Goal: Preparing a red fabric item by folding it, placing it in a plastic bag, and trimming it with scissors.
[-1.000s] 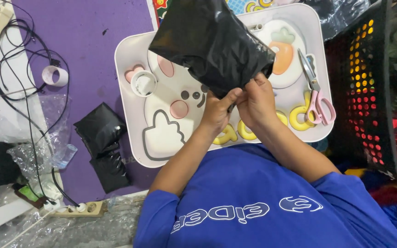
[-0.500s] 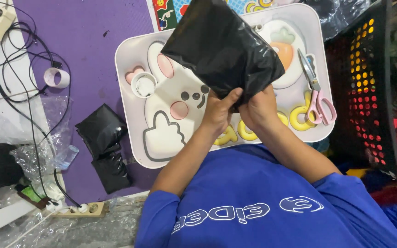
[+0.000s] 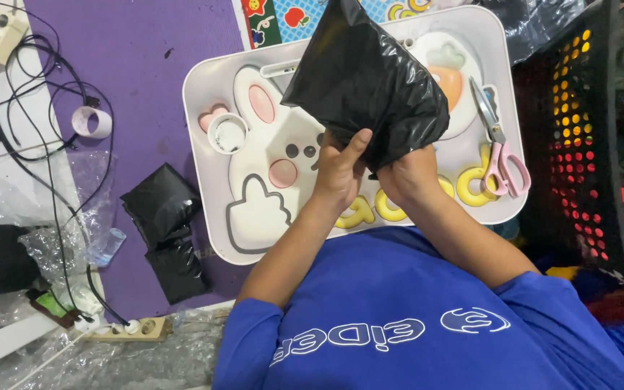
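Both forearms are stretched forward and drawn together. The left hand (image 3: pixel 339 172) is closed with thumb raised; the right hand (image 3: pixel 407 175) is clenched just beside it.

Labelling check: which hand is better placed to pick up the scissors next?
Right hand, probably: the pink scissors lie on its side of the tray; the left hand is farther. Both grip the black bag.

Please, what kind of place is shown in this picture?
Probably a home floor used for packing goods: a white bunny-patterned lap tray on a purple mat, sealed black plastic parcels, pink-handled scissors, and a black mesh basket.
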